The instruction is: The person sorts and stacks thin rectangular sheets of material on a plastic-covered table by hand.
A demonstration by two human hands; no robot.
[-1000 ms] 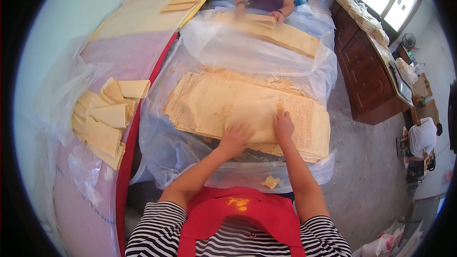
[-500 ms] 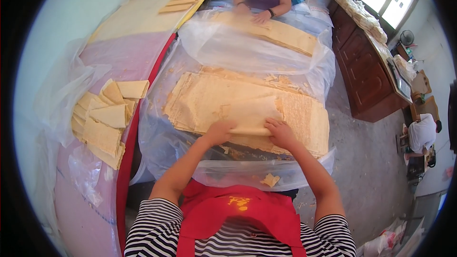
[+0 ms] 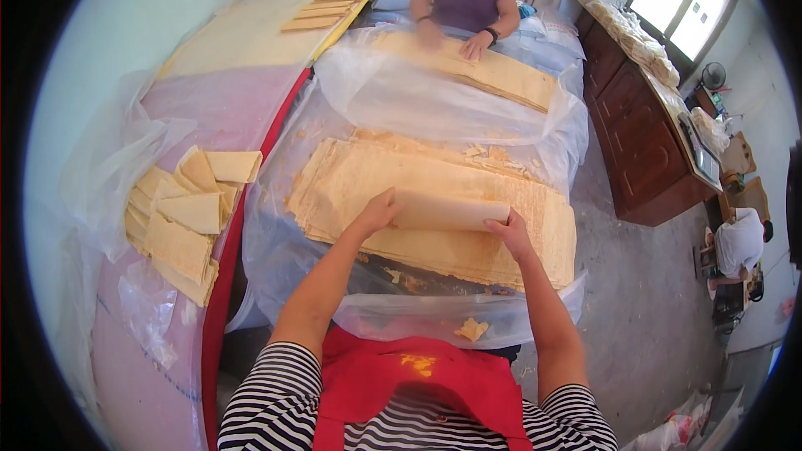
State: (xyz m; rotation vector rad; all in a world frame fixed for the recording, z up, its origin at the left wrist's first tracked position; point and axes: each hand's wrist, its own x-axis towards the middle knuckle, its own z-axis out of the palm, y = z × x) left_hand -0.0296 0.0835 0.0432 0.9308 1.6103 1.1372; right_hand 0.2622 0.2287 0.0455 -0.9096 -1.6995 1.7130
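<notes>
A thin, pale yellow folded pancake (image 3: 451, 210) is held raised at its two ends over a broad stack of flat pancake sheets (image 3: 455, 252). My left hand (image 3: 381, 208) closes on its left end. At the right end my right hand (image 3: 511, 231) pinches the edge, thumb on top. Uneven, crumbly edges show along the stack, which lies on plastic sheeting. To my left, a loose heap of folded pancakes (image 3: 188, 215) lies on the pink-covered surface.
Across the table a person (image 3: 466, 0) in a purple shirt has both hands on another pancake stack (image 3: 493, 71). Clear plastic sheeting (image 3: 418, 83) lies between the stacks. Brown cabinets (image 3: 639, 138) stand at right. Another person (image 3: 739, 242) in white is far right. A broken piece (image 3: 472, 330) lies near me.
The pancake has gone from lying flat, partly folded, on the stack to a narrower folded strip lifted between my hands. The person opposite has shifted their hands along their stack.
</notes>
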